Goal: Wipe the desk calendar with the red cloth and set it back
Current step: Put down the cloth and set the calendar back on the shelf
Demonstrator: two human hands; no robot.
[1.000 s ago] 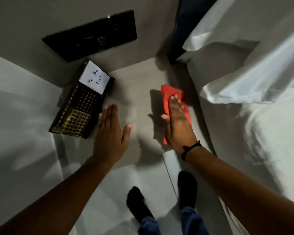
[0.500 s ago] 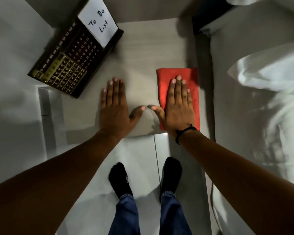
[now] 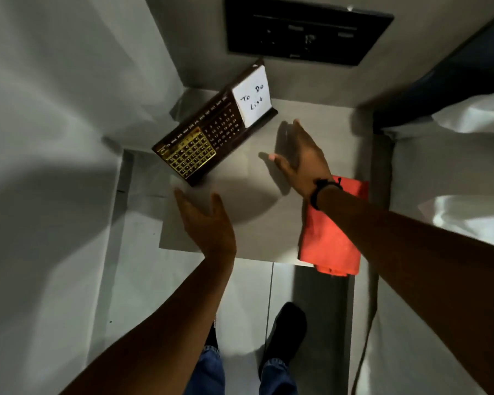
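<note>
Hands spread and empty, left hand (image 3: 208,223) and right hand (image 3: 303,155) flanking desk calendar (image 3: 211,132), red cloth (image 3: 331,238) untouched

One of each thing, two bare hands

One dark brown desk calendar with gold grid (image 3: 211,135) ahead of both hands; one folded red cloth (image 3: 330,240) beneath the right forearm; one left hand (image 3: 208,223), one right hand (image 3: 300,155).

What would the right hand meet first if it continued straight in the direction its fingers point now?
Probably the desk calendar: the open right hand points up and slightly left, toward the end holding the white "To Do List" pad. Depth is unclear, so it might pass just beside it and reach the wall behind.
</note>
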